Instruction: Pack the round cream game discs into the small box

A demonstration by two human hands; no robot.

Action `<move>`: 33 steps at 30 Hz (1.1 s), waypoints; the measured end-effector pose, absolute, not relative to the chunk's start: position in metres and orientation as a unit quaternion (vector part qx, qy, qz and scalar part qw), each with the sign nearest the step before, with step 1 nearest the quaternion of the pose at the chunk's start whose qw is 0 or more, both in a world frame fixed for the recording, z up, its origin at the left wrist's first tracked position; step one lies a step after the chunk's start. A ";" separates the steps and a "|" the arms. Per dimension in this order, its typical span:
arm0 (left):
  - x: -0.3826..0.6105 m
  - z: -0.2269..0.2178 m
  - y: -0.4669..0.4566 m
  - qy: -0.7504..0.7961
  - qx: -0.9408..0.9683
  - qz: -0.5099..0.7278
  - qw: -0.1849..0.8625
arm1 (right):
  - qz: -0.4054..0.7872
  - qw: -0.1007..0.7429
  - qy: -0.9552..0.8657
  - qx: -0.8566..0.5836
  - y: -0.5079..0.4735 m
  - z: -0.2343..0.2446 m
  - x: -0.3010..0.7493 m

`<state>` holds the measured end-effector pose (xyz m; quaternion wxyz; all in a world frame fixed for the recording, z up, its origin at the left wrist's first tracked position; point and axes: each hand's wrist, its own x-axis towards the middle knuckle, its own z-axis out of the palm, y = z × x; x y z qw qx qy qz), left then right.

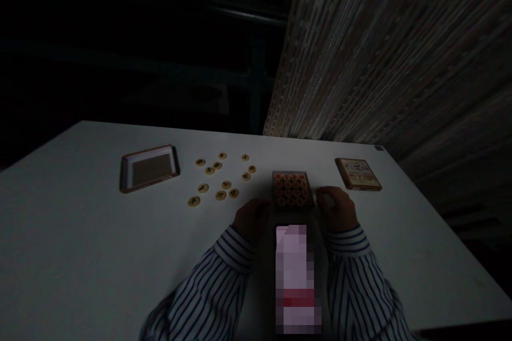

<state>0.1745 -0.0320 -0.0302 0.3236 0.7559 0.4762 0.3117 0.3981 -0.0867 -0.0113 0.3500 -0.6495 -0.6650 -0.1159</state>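
Observation:
My left hand (250,219) rests on the table, loosely closed, at the near left corner of an open box of xiangqi pieces (293,192). Its fingers lie in shadow, and no object shows in them. On the box's right side my right hand (339,209) rests with curled fingers and nothing visible in it. Round pieces with red characters lie in rows inside the box. In front of it, between my forearms, a lit phone (296,277) lies with its screen blurred out. Several loose xiangqi pieces (221,195) with dark characters are scattered left of the box.
An open, shallow box lid or tray (150,168) lies on the white table (100,256) at the left. A closed flat box (359,173) with printed characters lies at the right. Beyond the far edge hangs a string curtain (352,53). The room is dim.

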 end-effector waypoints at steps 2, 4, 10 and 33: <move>0.174 -0.029 -0.033 0.475 0.761 0.311 0.315 | -0.116 0.353 -0.668 -0.645 -0.086 -0.011 0.397; 0.173 -0.027 -0.034 0.476 0.765 0.310 0.303 | -0.115 0.350 -0.676 -0.638 -0.086 -0.011 0.397; 0.155 -0.017 -0.032 0.492 0.768 0.318 0.258 | -0.114 0.323 -0.713 -0.611 -0.082 -0.007 0.390; 0.082 -0.037 0.005 0.542 0.792 0.275 -0.053 | -0.036 0.135 -0.851 -0.506 -0.033 0.023 0.280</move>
